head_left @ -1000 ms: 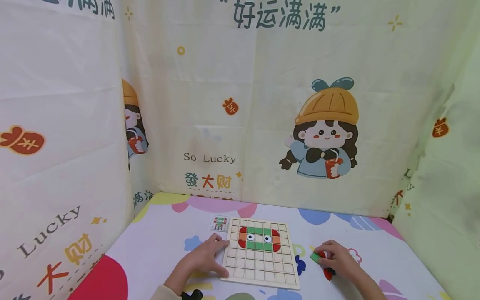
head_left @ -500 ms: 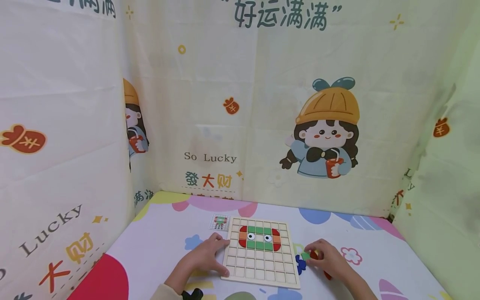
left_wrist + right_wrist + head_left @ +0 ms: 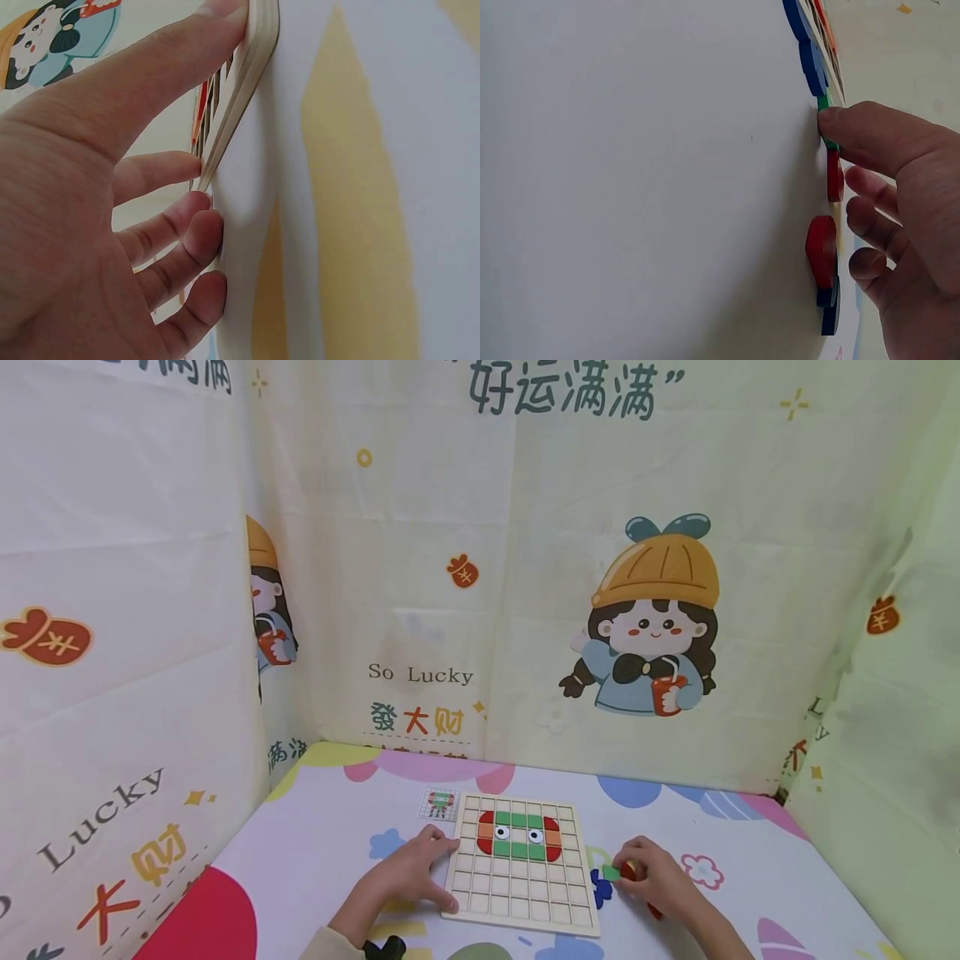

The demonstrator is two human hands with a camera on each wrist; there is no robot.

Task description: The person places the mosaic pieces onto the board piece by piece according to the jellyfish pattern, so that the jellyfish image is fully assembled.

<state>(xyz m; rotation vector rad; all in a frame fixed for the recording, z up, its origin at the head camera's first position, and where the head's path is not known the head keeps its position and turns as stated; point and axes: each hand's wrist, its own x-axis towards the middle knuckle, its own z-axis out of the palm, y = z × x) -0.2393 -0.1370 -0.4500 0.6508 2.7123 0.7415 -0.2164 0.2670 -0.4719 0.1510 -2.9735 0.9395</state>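
Observation:
My left hand [image 3: 411, 870] rests against the left edge of a wooden grid board [image 3: 517, 889], thumb near its front corner and index finger farther up. The left wrist view shows the other fingertips by the tabletop. Green, red and orange tiles and two round eye pieces sit in the board's upper rows. Right of the board, my right hand [image 3: 658, 878] pinches a small green tile [image 3: 611, 872] between thumb and index finger, low over the table. A red piece [image 3: 835, 176] lies beside that tile, under the fingers. Dark blue pieces [image 3: 601, 888] lie between hand and board.
A small picture card [image 3: 439, 804] with a gridded robot figure lies at the board's upper left. Another red piece [image 3: 822, 251] and dark blue pieces [image 3: 831, 311] lie beneath my right palm. Printed cloth walls [image 3: 420, 610] enclose the table [image 3: 330, 827].
My right hand has moved left towards the board, the green tile and the red piece moving with it; it has barely shifted over the last half second. The left hand and board stay put.

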